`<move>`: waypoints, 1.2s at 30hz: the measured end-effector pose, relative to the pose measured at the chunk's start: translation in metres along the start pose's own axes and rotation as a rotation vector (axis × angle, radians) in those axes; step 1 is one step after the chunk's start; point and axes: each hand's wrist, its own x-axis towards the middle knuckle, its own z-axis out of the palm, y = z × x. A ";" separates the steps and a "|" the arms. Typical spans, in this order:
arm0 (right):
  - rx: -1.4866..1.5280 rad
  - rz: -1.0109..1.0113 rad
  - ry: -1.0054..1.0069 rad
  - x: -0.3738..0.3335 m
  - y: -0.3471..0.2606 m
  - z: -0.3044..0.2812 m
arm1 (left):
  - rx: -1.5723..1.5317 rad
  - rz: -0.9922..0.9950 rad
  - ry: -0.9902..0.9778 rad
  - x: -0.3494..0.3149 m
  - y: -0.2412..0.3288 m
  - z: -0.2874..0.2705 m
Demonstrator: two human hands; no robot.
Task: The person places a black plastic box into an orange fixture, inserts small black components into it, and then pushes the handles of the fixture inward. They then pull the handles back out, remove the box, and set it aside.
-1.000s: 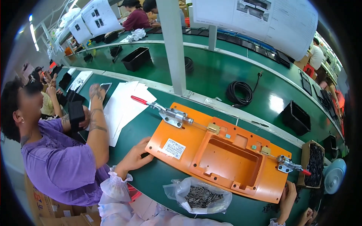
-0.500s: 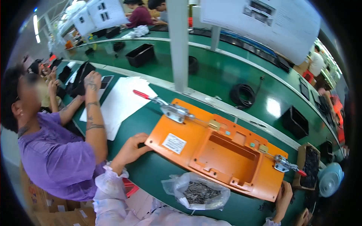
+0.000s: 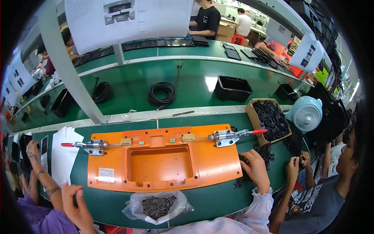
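Observation:
In front of me lies an orange clamping fixture (image 3: 218, 163) with a rectangular recess in its middle. It carries two metal toggle clamps with red handles, the left clamp (image 3: 93, 146) and the right clamp (image 3: 228, 136). My right hand (image 3: 255, 169) has its fingers and thumb at the fixture's right edge, gripping it. Off the fixture's lower left corner, my left hand (image 3: 76, 206) is raised with thumb and fingers apart, holding nothing. A clear plastic bag (image 3: 134, 212) of small dark metal pins (image 3: 159, 206) sits open at the fixture's near edge.
At the right stand a cardboard box (image 3: 270, 142) of small black parts and a light-blue fan (image 3: 307, 113). Loose black parts (image 3: 265, 156) lie near my right hand. White papers (image 3: 64, 152) lie left. A post (image 3: 70, 62) rises behind. Co-workers sit close on both sides.
My left hand has let go of the fixture's left edge and drawn away. The fixture now lies squarer to me, with my right hand still on its right edge. My view has swung right.

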 end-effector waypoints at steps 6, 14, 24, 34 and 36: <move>-0.219 -0.001 0.326 -0.015 0.015 -0.007 | -0.286 0.613 -0.509 0.081 0.093 0.088; -0.322 0.150 0.265 -0.019 0.024 0.002 | -0.363 0.819 -0.604 0.089 0.129 0.190; 0.006 0.160 0.099 -0.008 0.006 0.003 | -0.200 1.054 -0.536 0.081 0.125 0.210; 0.774 0.406 0.163 -0.010 0.013 0.003 | -0.326 0.952 -0.707 0.089 0.119 0.198; 1.083 0.471 0.162 -0.009 0.013 -0.012 | -0.264 0.943 -0.750 0.092 0.121 0.195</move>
